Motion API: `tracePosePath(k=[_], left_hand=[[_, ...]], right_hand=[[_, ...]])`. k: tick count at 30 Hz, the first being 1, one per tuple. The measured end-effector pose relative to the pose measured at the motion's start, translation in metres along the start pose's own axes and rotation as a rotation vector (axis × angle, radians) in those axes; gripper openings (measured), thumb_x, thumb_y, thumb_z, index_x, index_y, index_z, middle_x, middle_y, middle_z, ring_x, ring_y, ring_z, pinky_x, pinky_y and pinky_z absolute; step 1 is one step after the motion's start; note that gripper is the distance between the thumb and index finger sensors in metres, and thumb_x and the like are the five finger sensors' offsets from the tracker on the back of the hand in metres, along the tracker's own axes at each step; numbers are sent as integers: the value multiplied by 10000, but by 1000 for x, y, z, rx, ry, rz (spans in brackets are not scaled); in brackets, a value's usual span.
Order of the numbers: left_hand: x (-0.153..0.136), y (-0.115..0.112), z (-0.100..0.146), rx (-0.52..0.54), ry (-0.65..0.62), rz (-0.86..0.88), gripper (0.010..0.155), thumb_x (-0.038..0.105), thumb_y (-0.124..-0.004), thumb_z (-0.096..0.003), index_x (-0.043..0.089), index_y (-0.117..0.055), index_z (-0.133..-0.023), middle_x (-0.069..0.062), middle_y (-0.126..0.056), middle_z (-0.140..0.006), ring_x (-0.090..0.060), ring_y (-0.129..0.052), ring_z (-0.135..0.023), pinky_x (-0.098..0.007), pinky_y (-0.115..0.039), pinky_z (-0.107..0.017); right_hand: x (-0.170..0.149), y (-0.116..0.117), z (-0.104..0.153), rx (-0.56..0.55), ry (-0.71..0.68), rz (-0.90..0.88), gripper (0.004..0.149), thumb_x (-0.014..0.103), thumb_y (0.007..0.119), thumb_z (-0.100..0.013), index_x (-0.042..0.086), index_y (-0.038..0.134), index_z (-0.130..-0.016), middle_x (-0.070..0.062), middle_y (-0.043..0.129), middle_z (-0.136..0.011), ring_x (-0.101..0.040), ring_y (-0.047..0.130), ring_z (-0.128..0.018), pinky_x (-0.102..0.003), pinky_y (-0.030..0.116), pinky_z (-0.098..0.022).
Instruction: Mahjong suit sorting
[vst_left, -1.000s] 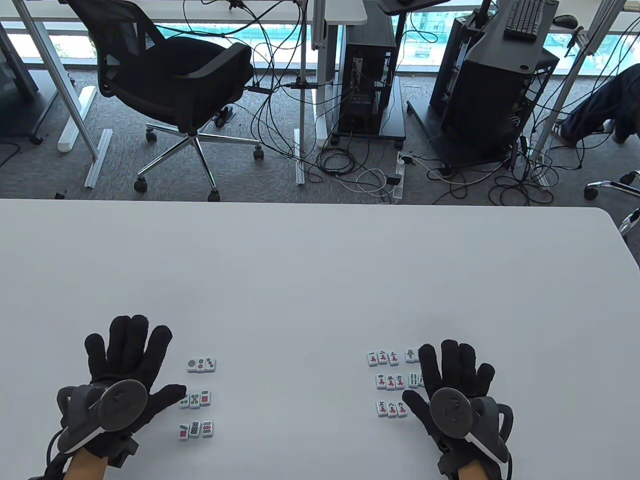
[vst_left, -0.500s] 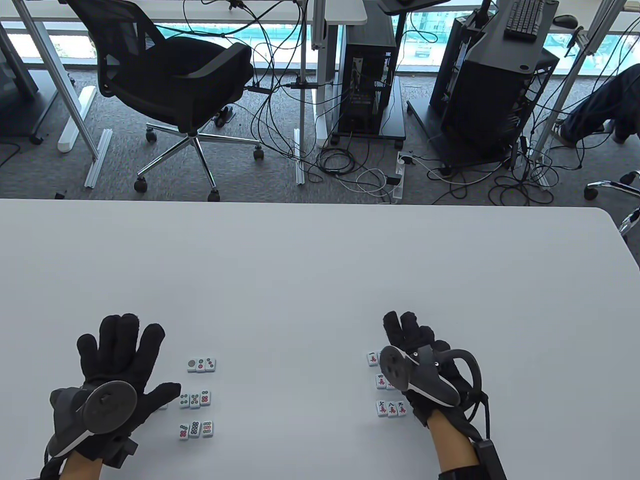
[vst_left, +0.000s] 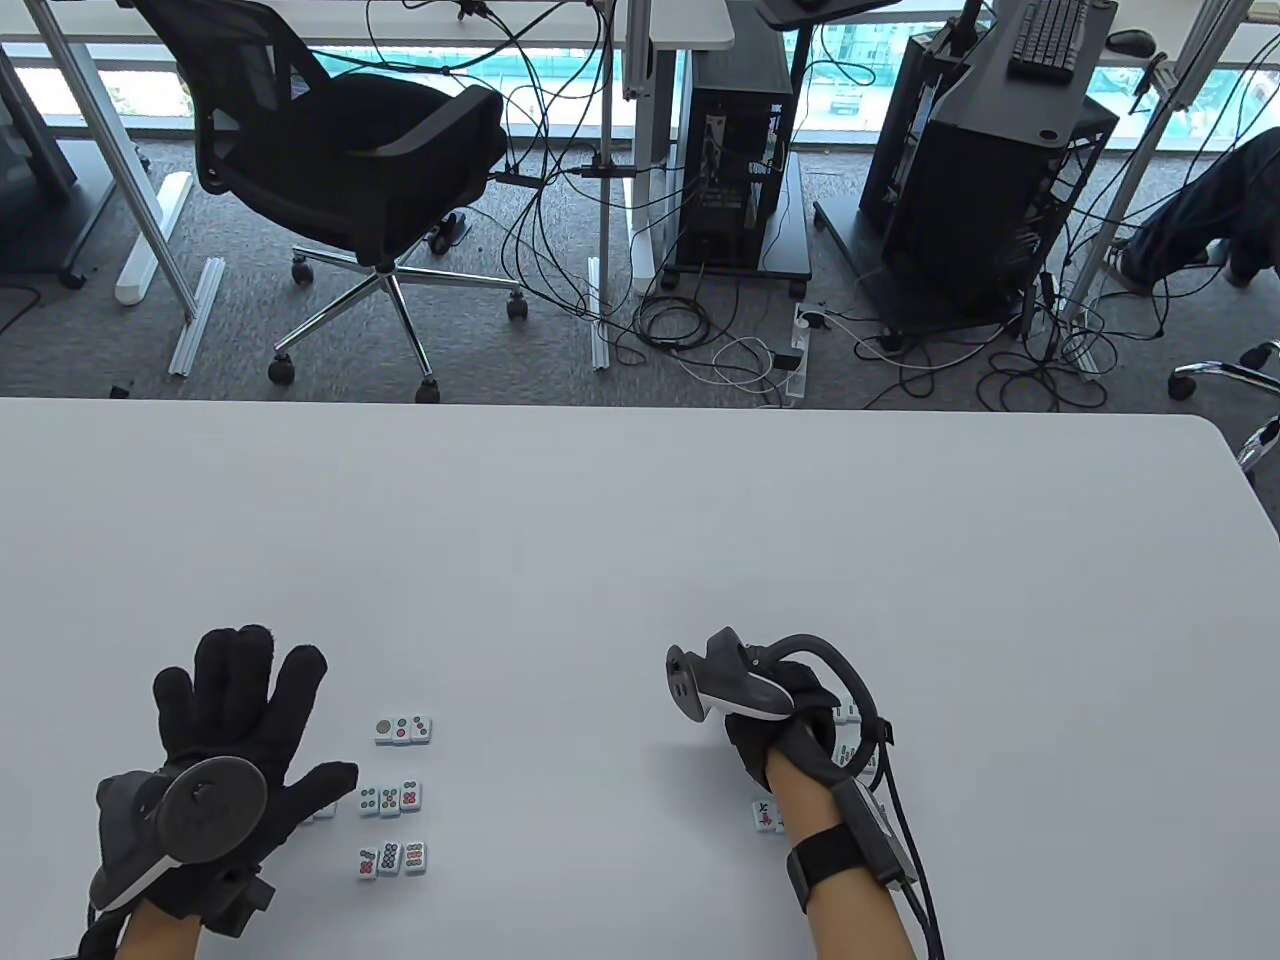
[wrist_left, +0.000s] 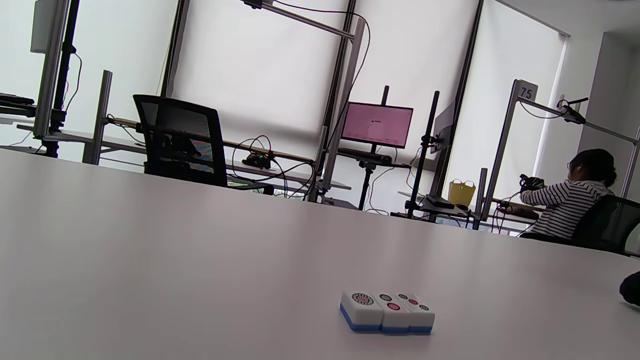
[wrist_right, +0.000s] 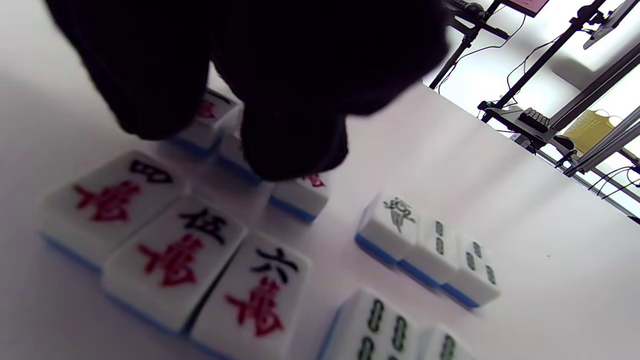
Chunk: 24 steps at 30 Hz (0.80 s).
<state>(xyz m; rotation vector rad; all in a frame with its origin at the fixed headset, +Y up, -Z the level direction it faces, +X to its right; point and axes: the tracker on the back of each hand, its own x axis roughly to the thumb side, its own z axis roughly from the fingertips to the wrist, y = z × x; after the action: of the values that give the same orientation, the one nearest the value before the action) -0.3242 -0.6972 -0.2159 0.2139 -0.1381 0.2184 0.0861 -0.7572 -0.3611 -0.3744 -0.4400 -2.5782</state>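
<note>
right hand (vst_left: 775, 715) swung left and rolled sideways over the character tiles (wrist_right: 170, 255), fingers (wrist_right: 292, 145) on top row

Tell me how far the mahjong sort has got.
Mostly done, it seems. The dot tiles lie in three neat rows by the flat left hand. Character tiles and bamboo tiles form separate rows. The right hand has its fingers down on the top character row; whether it holds one is hidden. Only tidying appears left.

grey carpet (vst_left: 150, 340), black office chair (vst_left: 350, 160)
</note>
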Motion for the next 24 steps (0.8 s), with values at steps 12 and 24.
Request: tracePosePath(k=[12, 24], left_hand=[[0, 0, 0, -11, -1, 9, 935, 818, -567, -331, 460, -125, -1073, 146, 132, -1116, -180, 125, -1109, -582, 11, -766], [-3, 1, -1, -19, 7, 47, 925, 810, -573, -338, 460, -136, -1074, 145, 128, -1117, -182, 116, -1111, -580, 4, -769]], right_hand=[[42, -30, -9, -149, -64, -84, 563, 352, 873, -359, 99, 781, -854, -32, 984, -397, -104, 878, -81, -219, 769, -7], [155, -80, -24, -255, -240, -239, 557, 372, 858, -371, 99, 782, -851, -36, 985, -439, -122, 899, -122, -236, 790, -39]])
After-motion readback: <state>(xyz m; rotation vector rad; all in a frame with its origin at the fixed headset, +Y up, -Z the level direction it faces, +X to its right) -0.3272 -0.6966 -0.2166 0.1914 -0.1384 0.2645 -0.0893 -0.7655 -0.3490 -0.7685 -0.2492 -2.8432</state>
